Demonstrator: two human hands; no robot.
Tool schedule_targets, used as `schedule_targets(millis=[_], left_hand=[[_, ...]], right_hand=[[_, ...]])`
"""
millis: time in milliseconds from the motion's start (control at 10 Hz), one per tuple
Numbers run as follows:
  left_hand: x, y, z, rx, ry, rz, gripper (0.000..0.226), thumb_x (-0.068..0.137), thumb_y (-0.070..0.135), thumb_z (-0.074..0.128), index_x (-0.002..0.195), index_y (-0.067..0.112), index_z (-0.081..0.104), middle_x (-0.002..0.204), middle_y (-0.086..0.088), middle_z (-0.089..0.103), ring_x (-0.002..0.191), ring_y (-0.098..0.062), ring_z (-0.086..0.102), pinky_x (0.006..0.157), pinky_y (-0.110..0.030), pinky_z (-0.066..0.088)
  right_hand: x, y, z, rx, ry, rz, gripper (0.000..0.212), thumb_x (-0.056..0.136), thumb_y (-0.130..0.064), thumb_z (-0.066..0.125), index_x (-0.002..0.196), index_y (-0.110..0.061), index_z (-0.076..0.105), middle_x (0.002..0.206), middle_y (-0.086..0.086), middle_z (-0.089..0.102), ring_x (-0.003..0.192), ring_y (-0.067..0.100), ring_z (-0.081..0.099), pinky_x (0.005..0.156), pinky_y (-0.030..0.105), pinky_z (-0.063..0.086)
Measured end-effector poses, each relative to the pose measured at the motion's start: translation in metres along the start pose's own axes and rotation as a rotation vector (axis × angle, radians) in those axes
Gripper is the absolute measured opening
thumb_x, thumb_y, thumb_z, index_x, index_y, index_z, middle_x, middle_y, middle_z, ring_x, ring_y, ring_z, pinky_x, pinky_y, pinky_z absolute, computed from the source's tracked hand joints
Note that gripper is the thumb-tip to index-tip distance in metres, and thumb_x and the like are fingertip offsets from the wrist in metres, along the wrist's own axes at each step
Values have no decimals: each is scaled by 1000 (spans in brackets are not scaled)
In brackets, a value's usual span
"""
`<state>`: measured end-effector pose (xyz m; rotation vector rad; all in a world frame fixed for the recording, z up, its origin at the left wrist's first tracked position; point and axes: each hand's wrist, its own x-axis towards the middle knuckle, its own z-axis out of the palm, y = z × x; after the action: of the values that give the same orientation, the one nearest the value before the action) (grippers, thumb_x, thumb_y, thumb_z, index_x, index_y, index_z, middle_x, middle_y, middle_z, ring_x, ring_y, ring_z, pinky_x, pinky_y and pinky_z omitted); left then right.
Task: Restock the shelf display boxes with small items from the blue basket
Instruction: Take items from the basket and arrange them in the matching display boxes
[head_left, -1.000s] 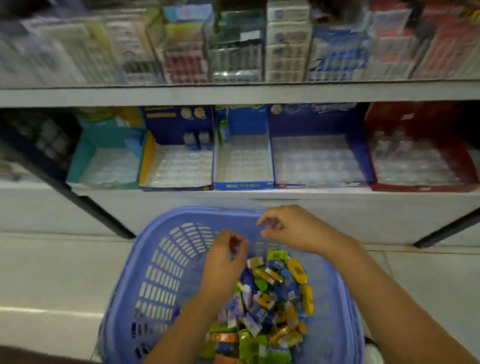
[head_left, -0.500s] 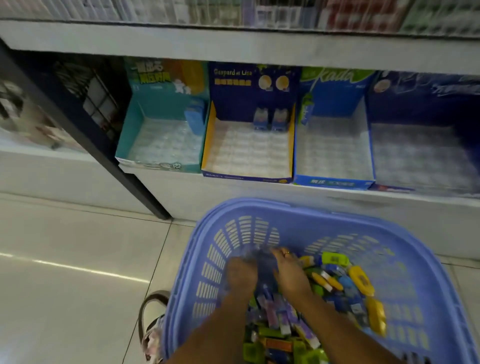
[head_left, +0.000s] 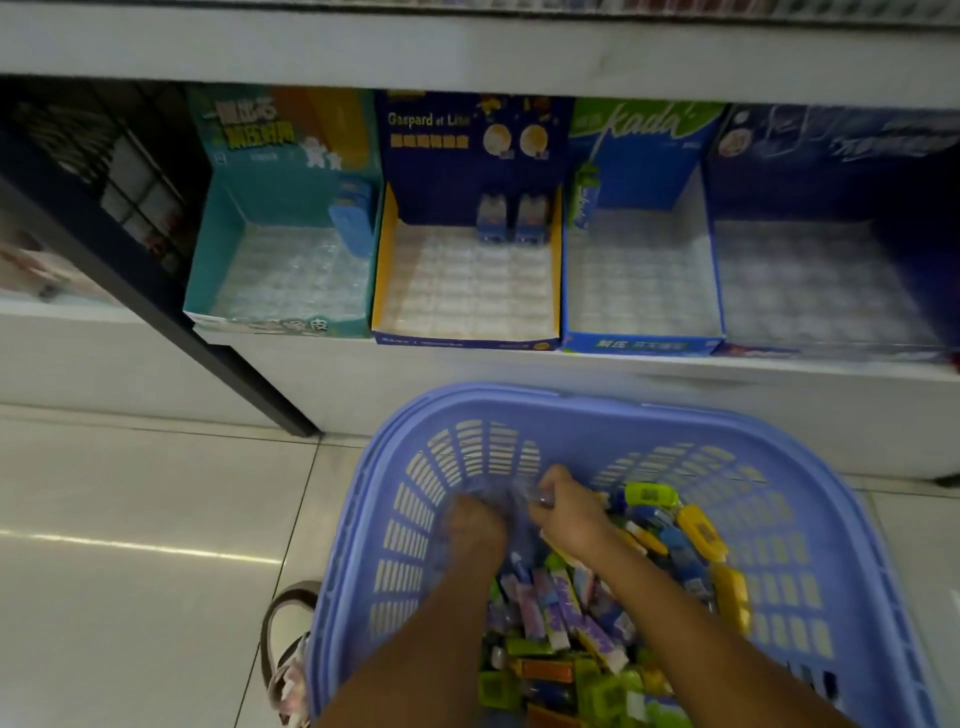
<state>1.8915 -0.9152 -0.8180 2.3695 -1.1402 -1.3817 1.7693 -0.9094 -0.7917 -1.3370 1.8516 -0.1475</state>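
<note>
Since the frame 0.5 s before, your hands had barely shifted; both remained low at the far end of the blue basket (head_left: 810, 525). Your left hand (head_left: 475, 525) and right hand (head_left: 569, 512) each kept a curled grip on what looked like a clear wrapper bunched between them, though blur prevented certainty. The small items (head_left: 571, 613) lay heaped in the basket beneath your forearms. On the shelf beyond, 4 display boxes (head_left: 467, 280) stood nearly unfilled, their fronts turned toward you for easy loading.

Plastic basket (head_left: 810, 467) — glossy floor tiles (head_left: 130, 519)
</note>
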Motion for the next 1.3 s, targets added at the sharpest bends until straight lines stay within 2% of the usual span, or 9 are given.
schedule_targets(millis=[100, 200, 400, 500, 700, 900, 1000, 1100, 1300], left_hand=[[-1, 3, 3, 71, -49, 50, 25, 93, 20, 54, 115, 9, 60, 102, -7, 63, 70, -12, 47, 44, -8, 30], [-11, 12, 1, -73, -161, 10, 13, 86, 18, 64, 75, 20, 56, 69, 6, 51, 59, -8, 46, 54, -15, 39], [-82, 70, -5, -483, -685, -59, 23, 93, 10, 54, 71, 8, 58, 59, -5, 58, 43, -9, 52, 43, -19, 44], [-131, 115, -17, -367, -807, 140, 16, 92, 11, 56, 80, 6, 64, 63, -5, 66, 50, -9, 60, 51, -20, 54], [-205, 236, -17, 116, -433, 779, 14, 86, 12, 68, 96, 2, 67, 72, -2, 57, 53, -4, 56, 54, -17, 54], [-256, 347, 40, 251, -165, 1268, 32, 82, 25, 72, 110, 12, 64, 102, -3, 68, 92, -18, 63, 82, -31, 53], [-260, 390, 76, 274, -304, 1225, 7, 85, 27, 66, 78, 26, 66, 78, 14, 63, 66, -2, 57, 53, -9, 44], [-245, 420, 110, 300, -264, 1247, 8, 82, 30, 65, 74, 30, 64, 84, 8, 67, 74, -12, 62, 49, -11, 43], [-212, 450, 154, 505, -129, 1472, 39, 95, 31, 54, 132, 19, 54, 137, -5, 53, 126, -22, 48, 102, -26, 34]], right_hand=[[-30, -5, -47, 569, -181, 12, 10, 91, -7, 58, 93, -16, 57, 89, 10, 62, 64, 21, 63, 65, 33, 52], [-65, -5, -93, 1131, -349, 2, 26, 85, 11, 55, 96, -11, 63, 89, 10, 69, 69, 21, 70, 62, 25, 58], [-117, 7, -183, 1442, -261, -297, 24, 78, -14, 56, 99, -10, 67, 96, 11, 72, 78, 19, 70, 71, 25, 58], [-134, 22, -232, 1402, -34, -418, 20, 80, -15, 56, 93, -17, 71, 92, 4, 73, 70, 13, 69, 64, 20, 56], [-156, 77, -323, 1183, 507, -379, 23, 84, -1, 61, 103, -12, 59, 100, 7, 67, 82, 19, 70, 79, 26, 55], [-150, 137, -396, 623, 960, -245, 40, 77, -21, 76, 115, -16, 65, 102, 5, 68, 85, 15, 66, 72, 21, 56], [-131, 158, -429, 280, 1058, -176, 41, 82, -18, 71, 121, -12, 62, 109, 12, 67, 97, 24, 64, 84, 24, 51], [-110, 174, -449, 57, 1067, -200, 38, 84, -13, 67, 119, -1, 59, 112, 21, 64, 104, 33, 61, 88, 27, 43], [-82, 187, -456, -182, 905, -294, 38, 86, -9, 64, 123, -8, 60, 126, 22, 53, 111, 36, 54, 97, 41, 46]])
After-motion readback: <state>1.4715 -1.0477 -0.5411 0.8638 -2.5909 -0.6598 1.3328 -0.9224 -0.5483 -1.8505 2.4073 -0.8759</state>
